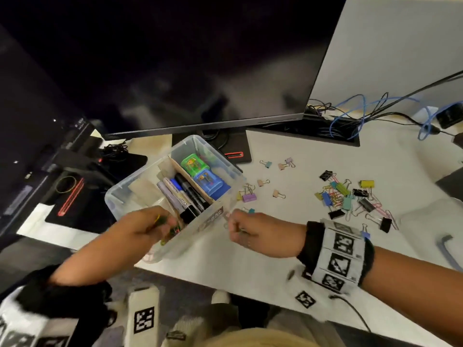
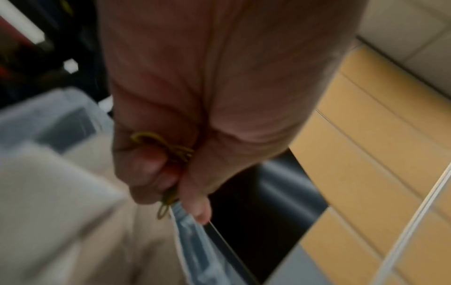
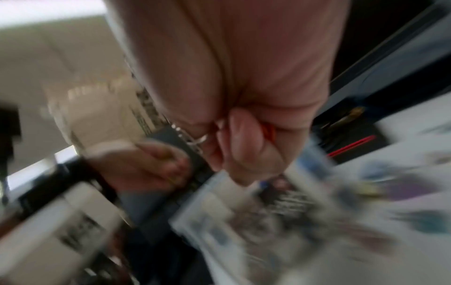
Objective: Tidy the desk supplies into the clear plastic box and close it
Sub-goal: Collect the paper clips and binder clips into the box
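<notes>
The clear plastic box (image 1: 114, 200) stands on the white desk with markers (image 1: 186, 196) in one compartment and a green sharpener (image 1: 193, 163) and a blue sharpener (image 1: 208, 182) in another. My left hand (image 1: 150, 226) hangs over the box's near left corner, its fingers curled round yellow-green paper clips (image 1: 172, 231); the left wrist view shows the left hand (image 2: 151, 169) gripping the paper clips (image 2: 168, 148) just above the box rim (image 2: 192, 231). My right hand (image 1: 250, 231) is a curled fist at the box's near right corner. In the right wrist view the right hand (image 3: 244, 150) pinches a small orange thing (image 3: 269, 133), mostly hidden.
Coloured binder clips (image 1: 350, 199) and paper clips lie scattered on the desk to the right of the box. A dark monitor (image 1: 200, 58) stands behind it, with cables (image 1: 350, 116) at the back right. A pale translucent piece (image 1: 426, 216) lies far right. The desk edge is near me.
</notes>
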Demonstrator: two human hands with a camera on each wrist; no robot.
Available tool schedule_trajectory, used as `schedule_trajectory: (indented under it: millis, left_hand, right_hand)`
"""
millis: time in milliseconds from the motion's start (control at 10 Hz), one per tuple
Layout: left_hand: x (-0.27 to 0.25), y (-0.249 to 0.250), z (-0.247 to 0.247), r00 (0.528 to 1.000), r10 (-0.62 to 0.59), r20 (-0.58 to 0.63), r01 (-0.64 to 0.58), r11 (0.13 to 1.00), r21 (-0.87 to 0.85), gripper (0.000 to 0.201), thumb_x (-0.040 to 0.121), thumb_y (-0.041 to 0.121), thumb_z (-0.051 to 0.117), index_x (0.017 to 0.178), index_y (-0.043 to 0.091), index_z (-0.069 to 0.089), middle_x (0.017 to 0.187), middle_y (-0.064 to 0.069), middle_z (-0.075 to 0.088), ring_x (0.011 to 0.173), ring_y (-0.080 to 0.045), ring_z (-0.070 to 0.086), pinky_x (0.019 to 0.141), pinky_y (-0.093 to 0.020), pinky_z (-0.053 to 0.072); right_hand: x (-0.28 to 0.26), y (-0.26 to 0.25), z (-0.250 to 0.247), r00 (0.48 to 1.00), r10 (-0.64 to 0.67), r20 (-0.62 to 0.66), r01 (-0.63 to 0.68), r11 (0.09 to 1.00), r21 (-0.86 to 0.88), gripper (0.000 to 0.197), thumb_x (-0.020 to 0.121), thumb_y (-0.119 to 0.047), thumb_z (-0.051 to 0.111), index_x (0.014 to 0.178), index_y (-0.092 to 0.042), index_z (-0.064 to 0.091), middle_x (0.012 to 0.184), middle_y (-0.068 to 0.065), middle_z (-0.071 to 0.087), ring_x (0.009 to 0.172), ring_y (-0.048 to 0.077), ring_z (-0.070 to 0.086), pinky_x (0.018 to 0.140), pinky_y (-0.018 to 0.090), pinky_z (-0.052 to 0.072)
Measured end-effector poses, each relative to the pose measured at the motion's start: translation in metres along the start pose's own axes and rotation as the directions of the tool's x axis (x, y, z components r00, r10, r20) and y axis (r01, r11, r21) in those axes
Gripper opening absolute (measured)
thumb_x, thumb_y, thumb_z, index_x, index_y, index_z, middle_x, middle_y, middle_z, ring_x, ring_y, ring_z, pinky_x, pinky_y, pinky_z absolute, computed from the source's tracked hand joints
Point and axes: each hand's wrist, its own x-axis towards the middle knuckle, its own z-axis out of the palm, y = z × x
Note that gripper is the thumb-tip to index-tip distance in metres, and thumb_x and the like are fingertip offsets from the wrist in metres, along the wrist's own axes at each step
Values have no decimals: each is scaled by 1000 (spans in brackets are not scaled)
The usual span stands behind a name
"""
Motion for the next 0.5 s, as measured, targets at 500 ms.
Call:
schedule_trajectory:
  millis: [500]
  left_hand:
    - [35,-10,9,917,-393,-70,398,885,243,37,94,2,40,128,2,53,129,-17,58,119,-29,55,102,-33,43]
  right_hand:
    - [105,-89,14,979,204,-3,-197,953,230,37,98,-9,29,119,13,50,97,16,40,91,24,38,80,33,33]
